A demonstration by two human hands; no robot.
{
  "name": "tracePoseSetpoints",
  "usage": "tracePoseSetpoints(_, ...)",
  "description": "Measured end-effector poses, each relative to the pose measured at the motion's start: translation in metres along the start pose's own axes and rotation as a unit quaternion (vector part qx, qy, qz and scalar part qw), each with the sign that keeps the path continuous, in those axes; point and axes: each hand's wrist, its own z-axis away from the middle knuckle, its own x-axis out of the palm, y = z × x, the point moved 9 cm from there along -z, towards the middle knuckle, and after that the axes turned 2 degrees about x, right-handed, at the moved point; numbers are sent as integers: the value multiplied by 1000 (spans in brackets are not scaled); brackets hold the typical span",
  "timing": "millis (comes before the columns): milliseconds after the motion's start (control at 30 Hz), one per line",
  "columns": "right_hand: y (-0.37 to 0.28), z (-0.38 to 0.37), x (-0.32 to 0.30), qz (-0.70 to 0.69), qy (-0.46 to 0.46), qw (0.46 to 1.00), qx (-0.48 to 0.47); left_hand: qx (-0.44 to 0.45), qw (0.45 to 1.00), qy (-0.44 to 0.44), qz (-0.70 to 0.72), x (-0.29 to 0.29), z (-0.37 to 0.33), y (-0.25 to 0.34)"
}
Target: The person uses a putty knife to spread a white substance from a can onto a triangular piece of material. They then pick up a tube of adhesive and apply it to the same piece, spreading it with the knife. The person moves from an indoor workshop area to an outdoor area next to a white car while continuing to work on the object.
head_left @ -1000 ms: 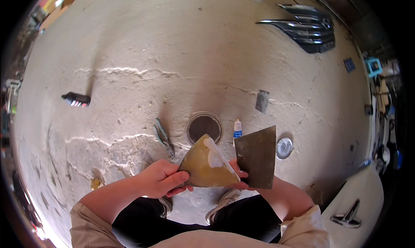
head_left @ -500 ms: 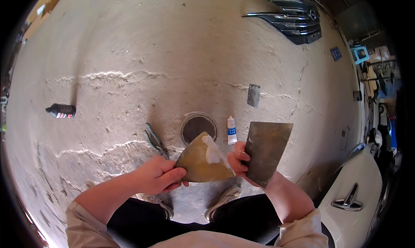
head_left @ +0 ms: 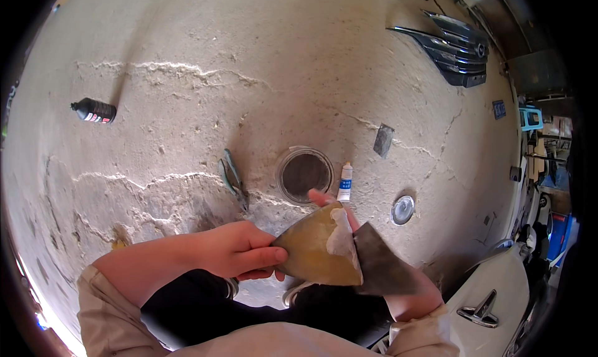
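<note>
My left hand [head_left: 249, 253] grips a flat, yellowish putty spreader [head_left: 308, 254] by its narrow end. White putty [head_left: 339, 235] is smeared along the spreader's wide edge. Behind that edge, my right hand [head_left: 321, 198] holds a dark rectangular spreader plate [head_left: 381, 263], now tilted and partly covered by the yellowish one. The two edges overlap in view; whether they touch I cannot tell. Two fingers of the right hand stick out above; the rest is hidden. Just beyond the hands, an open round tin [head_left: 281, 181] stands beside a white-and-blue tube [head_left: 345, 184].
Pliers [head_left: 231, 177] lie left of the tin, and a round lid [head_left: 403, 210] lies to the right. A small grey sheet [head_left: 384, 141], a dark bottle [head_left: 94, 111] and a car grille [head_left: 458, 53] are on the cracked floor. A white car panel [head_left: 501, 282] rises at lower right.
The dark plate has tilted and moved behind the yellowish spreader's putty edge. Both hands have shifted slightly right and down in view. The view has shifted too, and the round lid now shows.
</note>
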Motion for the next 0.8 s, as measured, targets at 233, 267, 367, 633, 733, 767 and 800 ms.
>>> tracePoseSetpoints(233,36,-25,-27,125,-126,974,-137,-17,1000,-4,-5,3,5,-1)
tracePoseSetpoints(267,25,-20,-25,118,-93,976,-156,-6,1000,3,-5,3,6,-1)
tracePoseSetpoints(367,-13,-3,-31,14,24,973,-230,-33,999,33,3,0,10,2)
tracePoseSetpoints(633,-49,33,-75,-52,188,897,-396,14,992,121,26,-10,15,7)
tracePoseSetpoints(733,-61,47,-60,-3,233,875,-424,28,985,169,18,-19,15,7)
tracePoseSetpoints(767,-59,48,-57,40,244,880,-406,34,984,175,4,-21,15,7)
tracePoseSetpoints(800,-55,50,-56,84,255,883,-386,39,983,181,-11,-23,16,9)
